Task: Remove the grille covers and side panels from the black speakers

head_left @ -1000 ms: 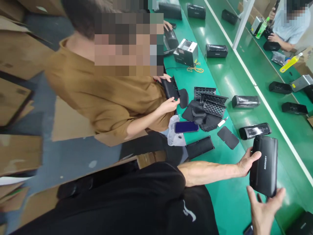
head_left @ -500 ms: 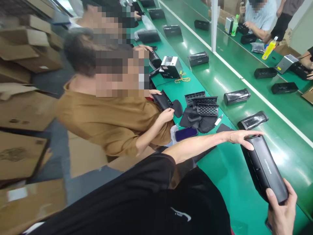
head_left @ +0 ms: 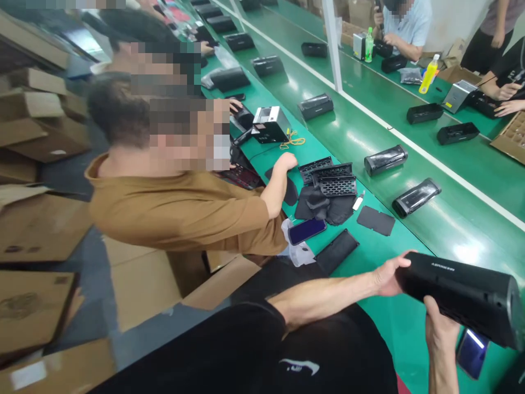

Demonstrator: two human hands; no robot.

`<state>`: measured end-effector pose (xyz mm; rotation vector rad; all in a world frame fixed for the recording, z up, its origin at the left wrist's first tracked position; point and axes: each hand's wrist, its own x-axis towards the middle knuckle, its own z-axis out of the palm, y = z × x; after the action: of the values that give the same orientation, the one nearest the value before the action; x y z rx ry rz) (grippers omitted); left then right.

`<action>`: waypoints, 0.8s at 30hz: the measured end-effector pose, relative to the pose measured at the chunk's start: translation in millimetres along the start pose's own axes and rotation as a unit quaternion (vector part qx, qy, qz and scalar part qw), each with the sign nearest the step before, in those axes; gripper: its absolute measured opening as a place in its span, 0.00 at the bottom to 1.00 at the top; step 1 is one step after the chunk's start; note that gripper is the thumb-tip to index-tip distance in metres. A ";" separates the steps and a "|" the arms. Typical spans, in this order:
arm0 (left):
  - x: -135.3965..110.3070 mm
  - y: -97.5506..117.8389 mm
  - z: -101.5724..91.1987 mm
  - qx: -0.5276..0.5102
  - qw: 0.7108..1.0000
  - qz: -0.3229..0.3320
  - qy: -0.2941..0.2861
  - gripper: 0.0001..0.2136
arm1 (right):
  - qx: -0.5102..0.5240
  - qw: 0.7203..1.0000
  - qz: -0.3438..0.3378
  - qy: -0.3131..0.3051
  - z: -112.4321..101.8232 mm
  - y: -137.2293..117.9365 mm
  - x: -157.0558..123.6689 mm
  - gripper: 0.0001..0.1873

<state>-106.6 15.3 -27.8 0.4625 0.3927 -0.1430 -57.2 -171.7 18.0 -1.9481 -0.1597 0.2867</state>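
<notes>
I hold a long black speaker body (head_left: 463, 295) with small white lettering, lying roughly level above the green table (head_left: 381, 323). My left hand (head_left: 389, 272) grips its left end, fingers wrapped round the edge. My right hand (head_left: 441, 328) comes up from below and closes on its underside near the middle. A phone (head_left: 471, 353) lies on the table just under the speaker, partly hidden by it.
A person in a brown shirt (head_left: 180, 210) sits close on my left, reaching toward black grille parts (head_left: 332, 178) and cloth pieces. A purple-screened phone (head_left: 307, 230), a flat black panel (head_left: 336, 250) and wrapped speakers (head_left: 416, 197) lie ahead. Other people work at the far side. Cardboard boxes (head_left: 36, 219) stack at left.
I turned the speaker from upright to nearly level and brought it lower right. My left hand went from resting on top to gripping the end. The neighbour set down the part and reached forward.
</notes>
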 end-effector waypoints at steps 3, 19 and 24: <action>-8.3 7.5 -4.7 0.136 0.989 -0.052 0.008 0.37 | -0.056 0.998 0.005 0.029 -15.4 -5.5 2.3 0.64; -46.3 61.1 4.0 0.452 0.881 0.135 -0.038 0.49 | -0.131 0.987 -0.017 -0.090 -74.6 16.0 -11.3 0.67; -53.6 66.1 5.0 0.430 0.892 0.133 -0.031 0.48 | -0.015 0.997 0.055 -0.052 -61.6 17.2 -35.7 0.57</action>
<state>-139.3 74.1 24.6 1.3809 0.1790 -0.0570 -75.0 -241.9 29.1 -1.9757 -0.1259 0.4609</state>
